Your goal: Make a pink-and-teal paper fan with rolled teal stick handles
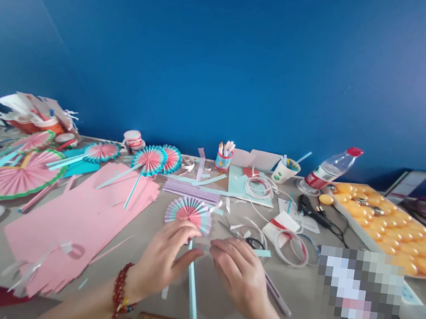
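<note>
A pleated paper fan (189, 213) in pink, light blue and lilac lies in front of me, with a pale blue paper stick (191, 288) running from its lower edge toward me. My left hand (168, 253), wearing a red bead bracelet (121, 289), bends its fingers over the fan's lower middle and holds it down. Its thumb points right, across the top of the stick. Close to that thumb is my right hand (238, 274), its fingers bent together. A faint clear strip may lie between the fingertips; I cannot make it out. Scissors (254, 243) lie just beyond the right hand.
Pink paper sheets (82, 215) and finished fans (150, 160) lie to the left. Lilac strips (191, 191), a pen cup (223, 160), a paper cup (286, 171) and a tilted bottle (330, 170) stand behind. A tray of yellow balls (397, 227) and a lilac craft knife (277, 294) are rightward.
</note>
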The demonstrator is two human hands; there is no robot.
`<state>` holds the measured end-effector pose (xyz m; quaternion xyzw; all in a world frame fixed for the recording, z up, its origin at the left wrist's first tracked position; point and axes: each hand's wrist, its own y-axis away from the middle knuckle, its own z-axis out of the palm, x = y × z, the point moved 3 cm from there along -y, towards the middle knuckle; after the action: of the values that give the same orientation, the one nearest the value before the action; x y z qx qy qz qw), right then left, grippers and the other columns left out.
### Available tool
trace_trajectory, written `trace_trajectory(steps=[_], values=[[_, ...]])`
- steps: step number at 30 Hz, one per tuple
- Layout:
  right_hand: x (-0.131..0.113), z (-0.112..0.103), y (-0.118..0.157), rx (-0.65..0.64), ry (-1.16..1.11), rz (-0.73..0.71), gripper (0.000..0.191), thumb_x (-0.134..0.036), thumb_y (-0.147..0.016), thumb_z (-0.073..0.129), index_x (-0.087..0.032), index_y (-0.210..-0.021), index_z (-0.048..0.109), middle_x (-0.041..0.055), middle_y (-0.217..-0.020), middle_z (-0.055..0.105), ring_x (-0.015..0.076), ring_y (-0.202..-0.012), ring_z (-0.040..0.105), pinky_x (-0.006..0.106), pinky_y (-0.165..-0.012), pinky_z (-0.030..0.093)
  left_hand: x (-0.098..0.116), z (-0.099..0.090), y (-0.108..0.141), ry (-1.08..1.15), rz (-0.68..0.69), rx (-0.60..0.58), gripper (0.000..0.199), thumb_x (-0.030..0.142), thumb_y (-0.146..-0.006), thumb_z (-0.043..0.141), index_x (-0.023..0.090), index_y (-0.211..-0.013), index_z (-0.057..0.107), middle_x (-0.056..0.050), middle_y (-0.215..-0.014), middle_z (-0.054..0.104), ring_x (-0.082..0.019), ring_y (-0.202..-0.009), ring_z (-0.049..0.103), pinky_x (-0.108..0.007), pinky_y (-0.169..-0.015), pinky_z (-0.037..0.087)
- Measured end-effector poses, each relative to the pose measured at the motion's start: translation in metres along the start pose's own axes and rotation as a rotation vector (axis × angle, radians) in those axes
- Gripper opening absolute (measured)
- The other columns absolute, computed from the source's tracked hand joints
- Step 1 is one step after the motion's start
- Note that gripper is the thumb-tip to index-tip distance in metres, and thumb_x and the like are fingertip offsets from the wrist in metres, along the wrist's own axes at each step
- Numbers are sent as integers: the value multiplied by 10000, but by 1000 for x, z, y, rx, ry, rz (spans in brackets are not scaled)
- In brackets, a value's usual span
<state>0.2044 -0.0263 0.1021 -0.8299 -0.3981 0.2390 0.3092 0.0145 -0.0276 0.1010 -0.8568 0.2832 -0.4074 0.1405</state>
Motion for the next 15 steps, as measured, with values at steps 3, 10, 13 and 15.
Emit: trace_trajectory(steps=[3, 10, 13, 15], values=[[-2, 1, -4, 5, -5, -14, 181, -66, -927, 499, -189, -917, 631, 58, -943, 745, 176, -832, 646, 314, -763, 486, 2, 1, -2, -21, 2, 7, 57, 165, -976, 484, 203, -981, 527, -38, -941, 599, -175, -908, 563, -297, -836, 440], [-1, 1, -1, -8, 18, 10, 194, -81, -942, 489, -201, -906, 636, 58, -957, 746, 173, -836, 653, 320, -778, 483, -1, -1, 0, 55, -50, 36, 94, 159, -994, 435, 197, -997, 520, -48, -964, 592, -173, -931, 570, -296, -853, 449], [-1, 2, -1, -8, 18, 2, 194, -89, -950, 484, -197, -911, 640, 57, -952, 747, 175, -839, 649, 320, -777, 479, 1, 0, 0, 21, -18, 11, 119, 175, -979, 493, 201, -1089, 531, -59, -1051, 611, -182, -1016, 571, -307, -914, 442], [-1, 3, -2, -5, 20, -3, 187, -91, -950, 492, -196, -907, 641, 58, -948, 746, 175, -843, 650, 319, -774, 478, 3, 2, -1, -6, -11, -8, 87, 177, -978, 493, 203, -1039, 551, -48, -1001, 620, -179, -975, 579, -308, -893, 448]])
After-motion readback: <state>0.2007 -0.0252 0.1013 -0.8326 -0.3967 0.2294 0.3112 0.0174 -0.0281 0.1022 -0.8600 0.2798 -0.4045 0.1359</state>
